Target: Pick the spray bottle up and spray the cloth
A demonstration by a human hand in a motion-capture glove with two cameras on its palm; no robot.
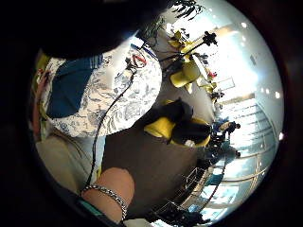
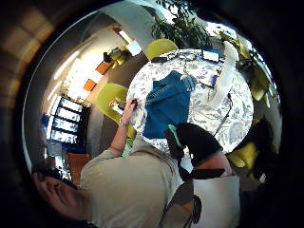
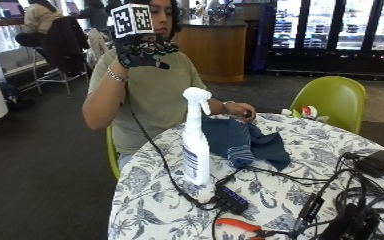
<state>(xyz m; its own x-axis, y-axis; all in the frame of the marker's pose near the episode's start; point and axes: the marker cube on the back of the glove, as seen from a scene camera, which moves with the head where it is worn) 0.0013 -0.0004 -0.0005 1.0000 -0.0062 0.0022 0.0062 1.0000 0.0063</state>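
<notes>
Sitting at a round table [image 3: 298, 200] with a blue-and-white floral cover, a person [image 3: 153, 95] in an olive shirt has the gloved right hand [image 3: 139, 52] raised up by the head, well above and clear of everything on the table. It holds nothing; how wide the fingers stand I cannot tell, as only the back of the glove shows. A silver bracelet [image 3: 115, 76] circles that wrist.

A green chair [image 3: 332, 102] stands at the far side of the table.

The blue cloth [image 3: 245, 142] lies rumpled on the table in front of the person, its striped edge turned toward the camera. The thumb-side palm view shows it from above, spread on the cover [image 2: 166, 107] between the person and the bottle.

The white spray bottle [image 3: 195, 142] stands upright on the table near its edge, just beside the cloth, nozzle pointing toward the cloth. It is untouched, well below the raised hand. In the thumb-side palm view it shows as a white shape [image 2: 223, 78] beside the cloth.

The bare left hand [image 3: 240, 110] rests at the far edge of the cloth, fingers curled at its border.

Black cables [image 3: 338, 190] tangle across the near part of the table, and a black hub [image 3: 232, 199] lies just past the bottle's base. Orange-handled pliers [image 3: 242, 226] lie at the near edge.
</notes>
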